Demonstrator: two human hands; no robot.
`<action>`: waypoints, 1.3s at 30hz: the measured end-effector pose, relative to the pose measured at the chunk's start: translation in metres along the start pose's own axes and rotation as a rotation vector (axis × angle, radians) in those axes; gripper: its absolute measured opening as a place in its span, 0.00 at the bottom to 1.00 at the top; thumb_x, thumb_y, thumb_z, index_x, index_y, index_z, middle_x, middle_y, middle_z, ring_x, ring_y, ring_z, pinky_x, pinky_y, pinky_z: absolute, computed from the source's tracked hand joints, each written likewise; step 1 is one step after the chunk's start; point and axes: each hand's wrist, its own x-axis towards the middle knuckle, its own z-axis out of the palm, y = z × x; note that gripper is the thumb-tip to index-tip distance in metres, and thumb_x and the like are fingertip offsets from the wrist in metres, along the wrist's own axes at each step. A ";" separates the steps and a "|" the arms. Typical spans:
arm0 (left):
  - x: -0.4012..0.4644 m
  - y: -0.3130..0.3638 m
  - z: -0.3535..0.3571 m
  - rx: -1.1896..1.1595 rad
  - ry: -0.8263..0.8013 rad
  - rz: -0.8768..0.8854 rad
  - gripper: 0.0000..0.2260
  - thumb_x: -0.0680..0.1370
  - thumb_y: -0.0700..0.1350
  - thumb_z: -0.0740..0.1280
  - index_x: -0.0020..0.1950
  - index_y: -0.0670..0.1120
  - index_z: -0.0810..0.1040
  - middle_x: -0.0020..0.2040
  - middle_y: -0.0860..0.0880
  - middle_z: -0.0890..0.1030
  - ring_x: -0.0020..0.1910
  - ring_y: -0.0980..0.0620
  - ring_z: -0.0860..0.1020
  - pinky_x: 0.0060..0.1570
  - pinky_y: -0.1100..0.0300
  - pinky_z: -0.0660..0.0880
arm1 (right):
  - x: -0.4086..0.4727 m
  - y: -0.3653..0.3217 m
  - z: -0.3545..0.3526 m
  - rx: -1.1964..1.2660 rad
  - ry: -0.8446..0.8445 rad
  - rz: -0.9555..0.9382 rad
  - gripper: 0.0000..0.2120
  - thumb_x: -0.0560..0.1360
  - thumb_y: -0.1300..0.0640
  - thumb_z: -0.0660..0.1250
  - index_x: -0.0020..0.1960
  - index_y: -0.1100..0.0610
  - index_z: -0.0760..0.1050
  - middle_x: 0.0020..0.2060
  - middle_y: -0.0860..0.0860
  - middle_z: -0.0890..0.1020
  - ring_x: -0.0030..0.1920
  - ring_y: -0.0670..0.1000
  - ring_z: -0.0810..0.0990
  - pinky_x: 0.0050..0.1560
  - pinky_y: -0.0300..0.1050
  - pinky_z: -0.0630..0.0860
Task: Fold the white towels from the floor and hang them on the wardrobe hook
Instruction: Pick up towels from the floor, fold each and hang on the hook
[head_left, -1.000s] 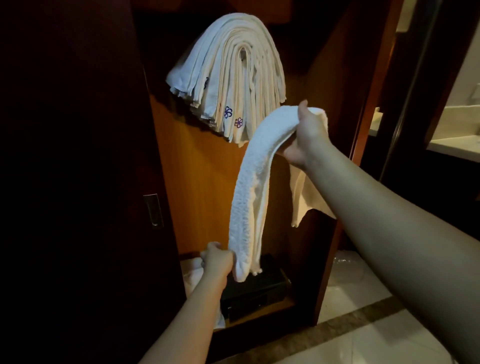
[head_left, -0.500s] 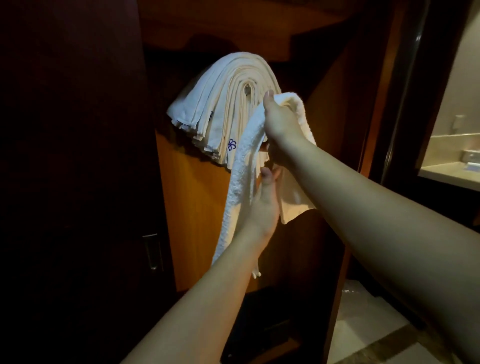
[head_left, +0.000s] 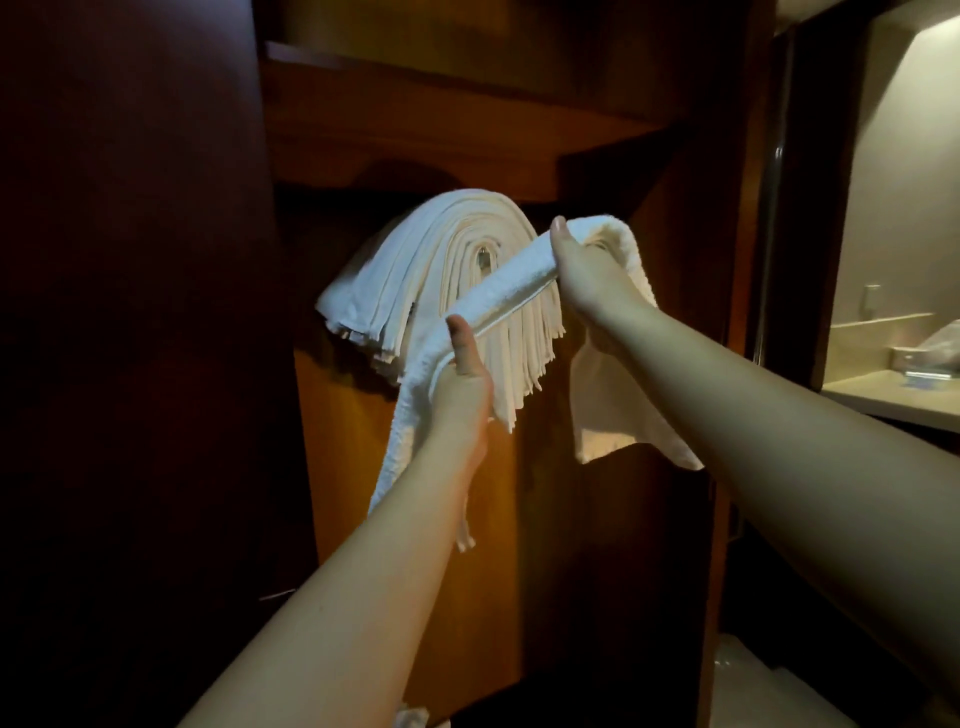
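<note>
A folded white towel (head_left: 506, 283) stretches between my two hands in front of the open wardrobe. My right hand (head_left: 589, 278) grips its upper part, and one end hangs down to the right of that hand. My left hand (head_left: 462, 382) grips it lower down, with the other end dangling past my forearm. Behind it, a thick stack of several folded white towels (head_left: 415, 270) hangs draped over the wardrobe hook (head_left: 483, 257), of which only a small metal bit shows at the stack's centre. The held towel lies against the front of the stack.
The wardrobe's dark door (head_left: 130, 338) stands at the left. A wooden shelf (head_left: 441, 104) runs above the hook. To the right is a door frame (head_left: 779, 208) and a lit counter (head_left: 893, 384) with items. Pale floor (head_left: 769, 691) shows at bottom right.
My left hand rose from the towel's bottom end to grip it mid-length. Both hands lifted the towel up against the hanging stack, and my view tilted upward.
</note>
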 end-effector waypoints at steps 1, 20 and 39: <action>0.007 0.006 -0.002 -0.008 0.007 0.002 0.45 0.50 0.89 0.47 0.42 0.52 0.74 0.39 0.51 0.77 0.40 0.50 0.75 0.49 0.51 0.72 | 0.007 0.005 -0.003 -0.079 -0.007 -0.026 0.35 0.83 0.35 0.50 0.73 0.64 0.69 0.52 0.58 0.81 0.53 0.51 0.78 0.56 0.45 0.67; 0.236 0.155 -0.008 0.615 0.169 0.509 0.41 0.78 0.72 0.42 0.73 0.43 0.71 0.61 0.38 0.79 0.61 0.44 0.77 0.67 0.53 0.69 | 0.259 0.029 0.008 -0.249 -0.129 -0.230 0.32 0.68 0.18 0.44 0.59 0.33 0.72 0.60 0.45 0.72 0.61 0.48 0.73 0.56 0.37 0.63; 0.389 0.159 -0.017 0.944 0.379 0.416 0.66 0.52 0.87 0.32 0.75 0.49 0.70 0.71 0.42 0.74 0.71 0.42 0.71 0.72 0.48 0.65 | 0.428 0.070 0.084 -0.186 -0.206 -0.405 0.26 0.78 0.28 0.53 0.65 0.41 0.76 0.55 0.40 0.73 0.55 0.42 0.71 0.58 0.37 0.64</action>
